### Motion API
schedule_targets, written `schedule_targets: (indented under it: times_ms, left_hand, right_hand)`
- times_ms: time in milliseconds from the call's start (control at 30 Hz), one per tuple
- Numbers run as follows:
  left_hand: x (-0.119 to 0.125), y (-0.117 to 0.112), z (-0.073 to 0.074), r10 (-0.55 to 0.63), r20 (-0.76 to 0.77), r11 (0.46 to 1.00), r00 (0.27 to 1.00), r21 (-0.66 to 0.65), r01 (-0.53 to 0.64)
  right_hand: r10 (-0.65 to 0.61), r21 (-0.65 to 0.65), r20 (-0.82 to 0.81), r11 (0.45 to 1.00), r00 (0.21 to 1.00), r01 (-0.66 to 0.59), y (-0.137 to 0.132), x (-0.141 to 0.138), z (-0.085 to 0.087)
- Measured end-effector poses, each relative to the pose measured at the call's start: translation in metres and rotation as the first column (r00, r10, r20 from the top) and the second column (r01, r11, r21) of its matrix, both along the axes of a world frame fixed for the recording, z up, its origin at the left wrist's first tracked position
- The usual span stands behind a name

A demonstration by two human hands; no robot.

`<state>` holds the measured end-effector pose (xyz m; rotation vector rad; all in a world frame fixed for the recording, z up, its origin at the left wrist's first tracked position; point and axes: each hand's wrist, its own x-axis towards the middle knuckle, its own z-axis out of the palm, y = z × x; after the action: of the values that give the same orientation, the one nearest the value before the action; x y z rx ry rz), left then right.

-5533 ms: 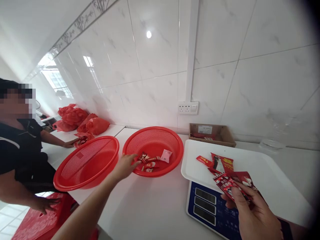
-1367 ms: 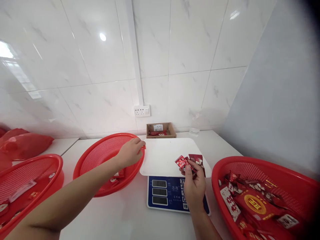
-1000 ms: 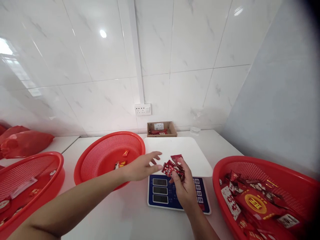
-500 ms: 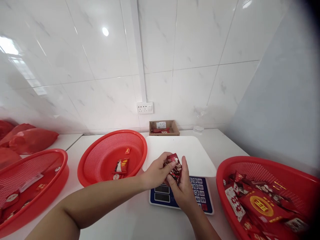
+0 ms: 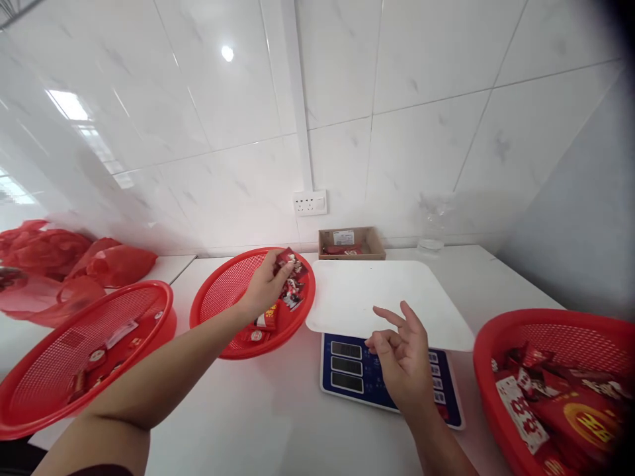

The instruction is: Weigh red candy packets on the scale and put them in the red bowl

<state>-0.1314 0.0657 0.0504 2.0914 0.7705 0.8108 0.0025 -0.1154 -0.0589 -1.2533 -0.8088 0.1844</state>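
Observation:
Above the middle red basket (image 5: pixel 213 311), my left hand (image 5: pixel 262 287) grips small dark-red snack packets (image 5: pixel 296 266) at the basket's right side. Below its fingers more shiny wrappers show, and I cannot tell whether these are held or loose. A red-and-yellow packet (image 5: pixel 269 318) lies on the basket floor. My right hand (image 5: pixel 404 357) is over the front of the digital scale (image 5: pixel 381 284), fingers apart and holding nothing. It hides part of the scale's blue keypad panel (image 5: pixel 357 390). The white weighing plate carries no packets.
At right stands a red basket (image 5: pixel 501 317) heaped with red packets. Another red basket (image 5: pixel 163 324) with a few packets is at left, near red bags (image 5: pixel 119 261). A cardboard box (image 5: pixel 377 248) and a clear plastic container (image 5: pixel 430 241) stand by the wall.
My left hand has moved left from above the scale to the middle basket, carrying the packets. My right hand has let go of them and stays over the scale. The view has shifted left.

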Motion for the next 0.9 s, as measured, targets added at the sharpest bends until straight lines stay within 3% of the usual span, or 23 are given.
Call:
schedule_targets:
  times_ms: [200, 300, 367, 467, 567, 667, 767, 833, 900]
  left_hand:
    - [-0.043, 0.034, -0.01, 0.062, -0.364, 0.996, 0.929, 0.079, -0.036]
    - [-0.057, 0.035, -0.016, 0.121, -0.397, 0.991, 0.91, 0.1, -0.089]
    - [-0.062, 0.022, -0.016, 0.136, -0.339, 0.99, 0.931, 0.09, -0.112]
    - [-0.062, -0.016, -0.019, 0.101, -0.154, 0.994, 0.983, 0.06, -0.092]
    - [-0.052, -0.063, -0.034, -0.12, -0.008, 0.986, 0.993, 0.115, 0.12]
    - [-0.037, -0.102, -0.065, -0.44, -0.039, 0.89, 0.897, 0.119, 0.441]
    - [-0.019, -0.13, -0.103, -0.724, -0.105, 0.687, 0.682, -0.016, 0.727]
    - [-0.007, -0.143, -0.126, -0.849, -0.113, 0.527, 0.515, -0.119, 0.842]
    - [0.001, -0.152, -0.146, -0.896, -0.07, 0.441, 0.438, -0.26, 0.859]
  right_hand:
    - [-0.012, -0.03, 0.002, 0.999, 1.0, 0.012, 0.001, 0.0, -0.002]
    - [-0.017, -0.038, 0.005, 0.999, 1.0, 0.017, 0.0, -0.001, -0.001]
    - [-0.015, -0.035, 0.005, 0.999, 1.0, 0.015, 0.001, -0.001, -0.001]
    - [-0.011, -0.037, 0.009, 0.999, 1.0, 0.011, 0.003, -0.003, -0.002]
    - [-0.015, -0.046, 0.016, 0.999, 1.0, 0.016, 0.006, -0.01, -0.004]
    - [-0.011, -0.029, 0.011, 1.0, 1.0, 0.011, 0.001, -0.019, 0.001]
    - [0.008, 0.004, -0.025, 1.0, 1.0, -0.008, -0.018, -0.024, 0.012]
    - [0.007, -0.046, 0.002, 0.999, 1.0, -0.007, -0.039, -0.024, 0.022]
    - [-0.028, -0.179, 0.083, 0.983, 0.996, 0.043, -0.067, -0.022, 0.033]
